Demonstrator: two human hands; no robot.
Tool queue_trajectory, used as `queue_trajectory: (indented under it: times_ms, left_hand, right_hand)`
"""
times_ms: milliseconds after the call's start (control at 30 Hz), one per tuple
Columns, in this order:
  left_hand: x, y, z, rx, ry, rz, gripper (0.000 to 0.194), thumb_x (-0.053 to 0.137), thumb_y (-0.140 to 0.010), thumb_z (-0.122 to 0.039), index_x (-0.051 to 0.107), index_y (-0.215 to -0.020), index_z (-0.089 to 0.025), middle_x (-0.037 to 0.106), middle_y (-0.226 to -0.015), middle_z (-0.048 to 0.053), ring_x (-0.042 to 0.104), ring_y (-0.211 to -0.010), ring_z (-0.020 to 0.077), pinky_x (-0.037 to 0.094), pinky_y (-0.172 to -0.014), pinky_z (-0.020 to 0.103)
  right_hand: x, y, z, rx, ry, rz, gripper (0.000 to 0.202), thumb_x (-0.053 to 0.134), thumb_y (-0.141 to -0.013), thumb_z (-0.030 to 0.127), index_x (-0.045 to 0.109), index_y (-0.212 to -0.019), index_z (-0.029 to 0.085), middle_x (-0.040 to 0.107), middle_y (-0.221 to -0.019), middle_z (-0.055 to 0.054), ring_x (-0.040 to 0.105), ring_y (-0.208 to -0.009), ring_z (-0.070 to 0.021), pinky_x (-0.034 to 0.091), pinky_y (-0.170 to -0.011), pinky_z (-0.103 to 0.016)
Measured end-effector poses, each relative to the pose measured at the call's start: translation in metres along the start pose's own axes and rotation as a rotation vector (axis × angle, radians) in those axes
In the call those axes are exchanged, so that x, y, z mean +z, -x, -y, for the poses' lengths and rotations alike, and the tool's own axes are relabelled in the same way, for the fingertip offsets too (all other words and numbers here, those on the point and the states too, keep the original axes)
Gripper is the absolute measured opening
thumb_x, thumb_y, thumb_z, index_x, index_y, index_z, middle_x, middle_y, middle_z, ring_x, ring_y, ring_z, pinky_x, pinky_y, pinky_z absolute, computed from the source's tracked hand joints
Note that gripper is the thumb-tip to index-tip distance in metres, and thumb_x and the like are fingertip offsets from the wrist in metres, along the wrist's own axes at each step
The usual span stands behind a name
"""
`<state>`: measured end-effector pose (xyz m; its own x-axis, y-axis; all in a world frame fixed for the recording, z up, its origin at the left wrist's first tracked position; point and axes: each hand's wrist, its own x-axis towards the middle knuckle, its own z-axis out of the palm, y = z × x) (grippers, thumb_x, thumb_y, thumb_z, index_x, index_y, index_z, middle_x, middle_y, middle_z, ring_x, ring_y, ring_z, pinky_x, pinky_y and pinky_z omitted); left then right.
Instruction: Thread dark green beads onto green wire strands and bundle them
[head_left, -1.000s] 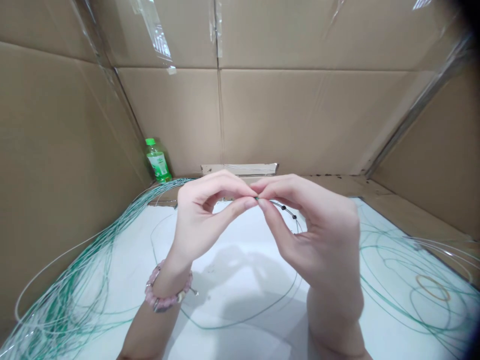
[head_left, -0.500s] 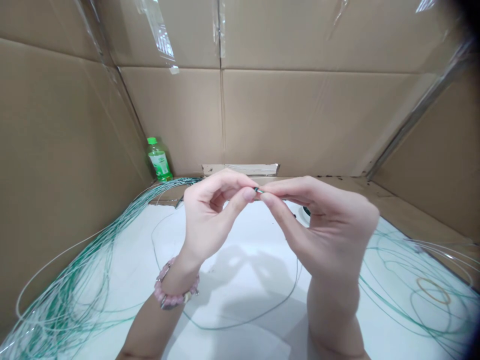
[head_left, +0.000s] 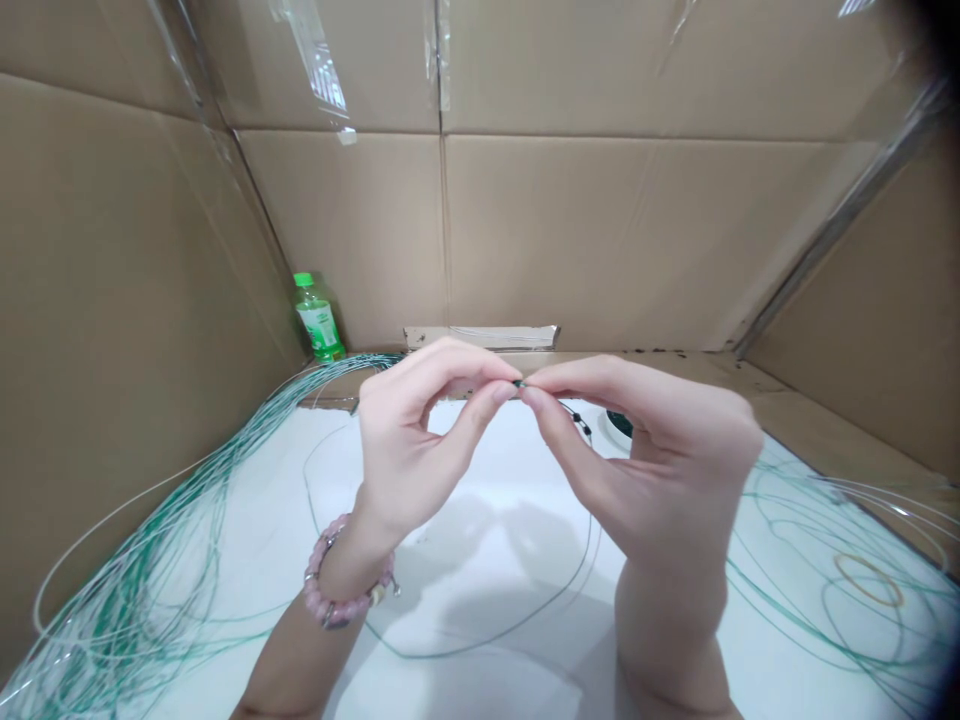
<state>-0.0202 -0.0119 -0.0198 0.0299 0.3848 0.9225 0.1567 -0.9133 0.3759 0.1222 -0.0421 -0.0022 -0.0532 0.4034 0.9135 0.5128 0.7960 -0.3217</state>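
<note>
Above the white tabletop (head_left: 480, 560), both hands meet with thumb and forefinger pinched. Between the fingertips shows a tiny dark green piece (head_left: 519, 383), too small to name surely. My left hand (head_left: 424, 440), with a pink bead bracelet (head_left: 346, 572) at the wrist, grips its left side. My right hand (head_left: 652, 450) pinches its other side, where a thin green wire seems to enter; most of it is hidden by the fingers. A green wire (head_left: 517, 633) hangs in a loop below, and small black parts (head_left: 582, 424) show on a wire behind my right thumb.
A thick bundle of green and white wires (head_left: 157, 560) lies along the left. More coiled wires (head_left: 817, 600) and a yellowish ring (head_left: 868, 580) are at right. A green bottle (head_left: 319, 320) stands in the back left corner. Cardboard walls (head_left: 600, 230) enclose the table; a dark round object (head_left: 619, 424) is partly hidden.
My fingertips have drawn slightly closer together, and less of the piece between them shows. The black parts behind my right thumb are now more visible.
</note>
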Motion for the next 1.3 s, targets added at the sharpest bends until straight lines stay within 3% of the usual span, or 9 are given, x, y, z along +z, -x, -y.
queue_trajectory:
  times_ms: [300, 467, 600, 767, 967, 1133, 1300]
  left_hand:
    - [-0.001, -0.001, 0.001, 0.074, -0.118, -0.001, 0.017, 0.067, -0.075, -0.003, 0.067, -0.083, -0.018, 0.067, -0.076, 0.0, 0.059, -0.068, 0.0091, 0.05, -0.06, 0.021]
    - [-0.007, -0.003, 0.002, 0.124, -0.173, 0.116, 0.015, 0.066, -0.076, -0.005, 0.067, -0.084, -0.018, 0.067, -0.074, 0.0, 0.06, -0.067, 0.0102, 0.049, -0.06, 0.022]
    - [-0.008, -0.003, 0.002, 0.063, -0.135, 0.117, 0.015, 0.067, -0.076, -0.006, 0.067, -0.083, -0.019, 0.068, -0.075, 0.0, 0.061, -0.068, 0.0112, 0.05, -0.06, 0.024]
    - [-0.007, -0.002, 0.002, -0.005, -0.093, 0.09, 0.013, 0.069, -0.075, -0.008, 0.068, -0.08, -0.02, 0.068, -0.073, -0.002, 0.061, -0.068, 0.0101, 0.051, -0.06, 0.022]
    - [-0.005, -0.001, 0.002, -0.063, -0.061, 0.08, 0.008, 0.067, -0.078, -0.01, 0.067, -0.078, -0.019, 0.068, -0.071, -0.003, 0.061, -0.063, 0.0072, 0.052, -0.059, 0.018]
    - [-0.003, -0.001, 0.001, -0.077, -0.07, 0.037, 0.01, 0.065, -0.078, -0.008, 0.064, -0.077, -0.018, 0.066, -0.07, -0.004, 0.059, -0.063, 0.0057, 0.051, -0.059, 0.015]
    - [-0.003, -0.001, 0.003, -0.101, -0.068, 0.044, 0.009, 0.064, -0.079, -0.009, 0.062, -0.076, -0.017, 0.063, -0.068, -0.003, 0.058, -0.06, 0.0059, 0.051, -0.058, 0.016]
  right_hand:
    - [-0.002, 0.001, 0.0, -0.052, 0.113, 0.031, 0.014, 0.063, -0.078, 0.005, 0.064, -0.075, 0.02, 0.068, -0.067, 0.004, 0.061, -0.059, -0.0076, 0.047, -0.056, -0.02]
    - [-0.007, 0.001, -0.002, -0.047, 0.16, 0.096, 0.014, 0.064, -0.078, 0.006, 0.063, -0.075, 0.02, 0.067, -0.066, 0.005, 0.059, -0.056, -0.0071, 0.045, -0.053, -0.02]
    - [-0.009, 0.0, -0.008, 0.007, 0.058, 0.128, 0.014, 0.066, -0.079, 0.01, 0.063, -0.076, 0.023, 0.068, -0.066, 0.007, 0.061, -0.056, -0.0074, 0.049, -0.054, -0.019]
    - [-0.008, -0.001, -0.015, 0.105, -0.093, 0.114, 0.017, 0.07, -0.076, 0.014, 0.065, -0.084, 0.029, 0.072, -0.075, 0.008, 0.071, -0.069, -0.0142, 0.058, -0.061, -0.023]
    - [-0.004, -0.002, -0.014, 0.092, -0.176, 0.089, 0.023, 0.07, -0.076, 0.015, 0.066, -0.091, 0.032, 0.072, -0.084, 0.008, 0.071, -0.074, -0.0137, 0.061, -0.069, -0.025]
    - [0.003, 0.0, -0.009, 0.08, -0.158, 0.065, 0.028, 0.067, -0.077, 0.01, 0.064, -0.098, 0.027, 0.07, -0.086, 0.007, 0.069, -0.08, -0.0104, 0.06, -0.077, -0.023]
    - [0.005, 0.0, -0.007, 0.083, -0.113, 0.061, 0.029, 0.062, -0.078, 0.007, 0.062, -0.102, 0.023, 0.066, -0.082, 0.004, 0.065, -0.079, -0.0097, 0.059, -0.074, -0.022]
